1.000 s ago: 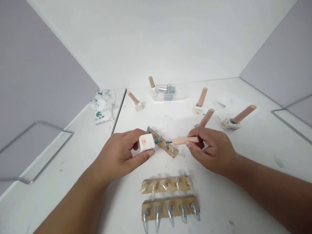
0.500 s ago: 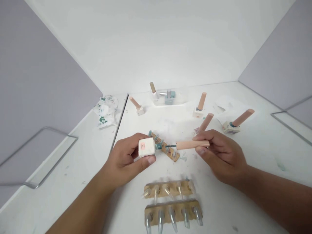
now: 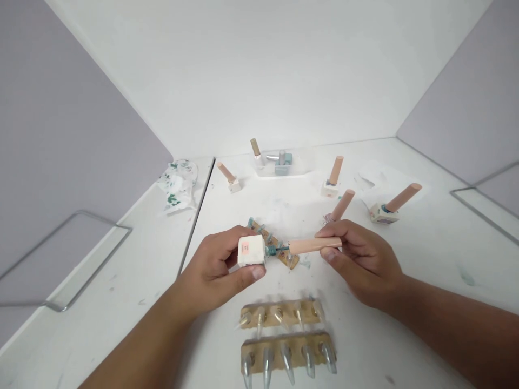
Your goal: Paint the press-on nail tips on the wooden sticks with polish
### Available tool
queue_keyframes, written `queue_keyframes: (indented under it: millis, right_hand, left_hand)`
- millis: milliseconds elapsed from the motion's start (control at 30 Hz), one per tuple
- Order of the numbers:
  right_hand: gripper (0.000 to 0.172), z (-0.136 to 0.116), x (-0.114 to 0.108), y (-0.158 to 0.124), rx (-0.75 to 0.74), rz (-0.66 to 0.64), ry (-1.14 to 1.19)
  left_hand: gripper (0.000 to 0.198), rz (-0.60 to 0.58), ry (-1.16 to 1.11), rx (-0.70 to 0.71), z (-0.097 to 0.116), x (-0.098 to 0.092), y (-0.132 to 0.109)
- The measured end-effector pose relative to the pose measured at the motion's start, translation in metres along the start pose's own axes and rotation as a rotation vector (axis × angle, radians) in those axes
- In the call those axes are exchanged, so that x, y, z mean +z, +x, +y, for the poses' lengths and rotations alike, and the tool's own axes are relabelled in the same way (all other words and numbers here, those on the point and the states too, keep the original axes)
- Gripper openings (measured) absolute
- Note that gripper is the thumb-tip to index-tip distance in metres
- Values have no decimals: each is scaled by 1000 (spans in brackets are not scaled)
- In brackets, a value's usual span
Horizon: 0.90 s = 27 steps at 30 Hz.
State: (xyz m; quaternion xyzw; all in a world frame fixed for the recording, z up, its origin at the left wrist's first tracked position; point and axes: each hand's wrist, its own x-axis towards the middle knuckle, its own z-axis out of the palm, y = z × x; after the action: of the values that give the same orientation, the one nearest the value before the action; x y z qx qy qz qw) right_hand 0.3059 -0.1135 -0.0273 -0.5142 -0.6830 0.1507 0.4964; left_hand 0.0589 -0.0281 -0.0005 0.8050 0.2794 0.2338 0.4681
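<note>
My left hand (image 3: 227,265) grips a white square nail polish bottle (image 3: 251,251), tipped on its side with its teal-smeared neck toward the right. Between the fingertips of my right hand (image 3: 357,265) is the long peach cap (image 3: 312,245) of the polish brush. The brush's dark stem reaches into the bottle's neck, with part of it showing outside. Behind the bottle lies a slanted brown strip with small nail tips (image 3: 290,259), partly hidden. Nearer to me, two brown strips hold clear nail tips (image 3: 279,314) and shiny silvery ones (image 3: 286,357).
Peach-capped polish bottles stand at the back left (image 3: 234,185), back right (image 3: 330,187) and far right (image 3: 384,213); another cap (image 3: 343,205) rises behind my right hand. A clear tray (image 3: 302,166) holds more bottles. Stained tissue (image 3: 178,186) lies left, metal frames at both sides.
My left hand and the bottle have moved slightly right. My right hand has shifted left with the cap, so less of the brush stem shows between them.
</note>
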Motion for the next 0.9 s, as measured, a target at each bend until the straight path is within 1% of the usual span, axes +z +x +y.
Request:
queue_keyframes:
  millis: [133,233,300,400,500,600,767,900]
  right_hand:
    - [7,-2,2,5,-73,-94,-4]
    - [7,-2,2,5,-85,-146,-18]
    - [7,-3,1,5,-81,-148,-34]
    - [6,-4,-1,6,-56,-112,-42]
    - [5,-4,-5,8,21,-78,-50]
    - [6,-1,-7,10,60,-94,-116]
    - [5,3,-5,13,-67,-114,-228]
    - [7,4,1,16,-98,-95,-297]
  left_hand:
    - [20,-66,78,43,3,3,1]
    - [18,-91,169,66,6,5,1]
    - [16,-88,178,73,7,4,1]
    - [12,-71,161,73,8,1,0]
    - [9,-19,147,51,5,-4,-1]
    - [11,29,125,13,1,-9,-1]
    - [10,54,117,23,0,-10,1]
    - [10,54,126,29,0,-10,2]
